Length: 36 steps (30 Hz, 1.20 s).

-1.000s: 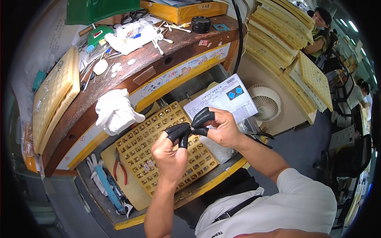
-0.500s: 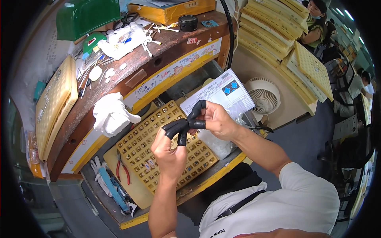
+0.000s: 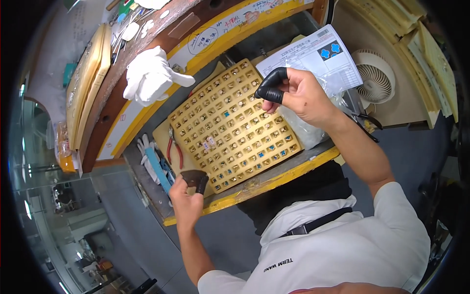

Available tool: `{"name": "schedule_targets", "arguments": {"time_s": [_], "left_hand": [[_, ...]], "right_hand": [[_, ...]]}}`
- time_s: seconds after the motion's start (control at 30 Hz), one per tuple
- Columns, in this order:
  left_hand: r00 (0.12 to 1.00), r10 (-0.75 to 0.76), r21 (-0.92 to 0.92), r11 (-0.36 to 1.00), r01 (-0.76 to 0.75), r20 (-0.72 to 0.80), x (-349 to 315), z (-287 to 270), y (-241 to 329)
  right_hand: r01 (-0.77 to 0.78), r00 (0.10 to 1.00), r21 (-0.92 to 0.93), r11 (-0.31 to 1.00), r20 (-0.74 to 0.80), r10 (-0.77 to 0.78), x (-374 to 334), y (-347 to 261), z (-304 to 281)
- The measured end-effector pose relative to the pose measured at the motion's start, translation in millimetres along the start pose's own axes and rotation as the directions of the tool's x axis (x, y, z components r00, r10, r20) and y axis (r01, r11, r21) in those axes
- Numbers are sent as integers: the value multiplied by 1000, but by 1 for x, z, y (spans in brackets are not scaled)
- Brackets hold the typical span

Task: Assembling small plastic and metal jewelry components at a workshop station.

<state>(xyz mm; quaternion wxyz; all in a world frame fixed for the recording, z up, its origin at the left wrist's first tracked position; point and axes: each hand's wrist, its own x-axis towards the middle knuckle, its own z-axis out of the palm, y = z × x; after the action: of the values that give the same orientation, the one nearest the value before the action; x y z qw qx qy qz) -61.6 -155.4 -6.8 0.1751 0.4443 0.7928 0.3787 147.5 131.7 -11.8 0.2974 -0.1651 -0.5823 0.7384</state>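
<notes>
Black finger covers sit on the fingertips of both my hands. Above the far right part of a yellow tray (image 3: 235, 128), my right hand (image 3: 304, 98) pinches thumb and forefinger together. Whatever lies between those tips is too small to make out. Rows of square pockets fill the tray, many with small metallic pieces, several of them bright blue. My left hand (image 3: 188, 198) is at the tray's near left corner, its covered fingers smeared by motion. Just beyond it, red-handled pliers (image 3: 175, 149) lie on the board beside the tray.
The tray rests in an open drawer with a yellow front edge (image 3: 254, 195). White gloves (image 3: 152, 78) hang on the bench edge. A printed sheet (image 3: 308, 61), a clear plastic bag (image 3: 306, 130) and a white fan (image 3: 373, 78) are at the right. Stacked yellow trays (image 3: 88, 88) lean at far left.
My hands have parted: the left has drawn back to the tray's near left corner, while the right stays raised with its pinch. The view has shifted, showing more of the tray.
</notes>
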Motion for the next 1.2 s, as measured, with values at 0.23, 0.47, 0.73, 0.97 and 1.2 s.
{"name": "schedule_targets", "arguments": {"time_s": [0.23, 0.47, 0.73, 0.97, 1.2], "left_hand": [[999, -26, 139, 990, 29, -21, -4, 10, -18], [1000, 14, 325, 945, -19, 16, 2, 11, -2], [992, -111, 421, 904, 72, 68, -10, 9, 14], [992, -96, 362, 930, 58, 87, -4, 23, 4], [988, -116, 384, 921, 67, 107, -11, 2, 6]], "right_hand": [[-23, 999, 7, 1000, -37, 23, -10, -2, 3], [-14, 990, -54, 998, -141, 6, -35, -2, -11], [71, 836, -586, 807, -406, -368, -93, -28, -42], [-198, 874, -874, 443, -363, -324, -118, -37, -58], [-206, 871, -838, 505, -392, -296, -108, -33, -51]]}}
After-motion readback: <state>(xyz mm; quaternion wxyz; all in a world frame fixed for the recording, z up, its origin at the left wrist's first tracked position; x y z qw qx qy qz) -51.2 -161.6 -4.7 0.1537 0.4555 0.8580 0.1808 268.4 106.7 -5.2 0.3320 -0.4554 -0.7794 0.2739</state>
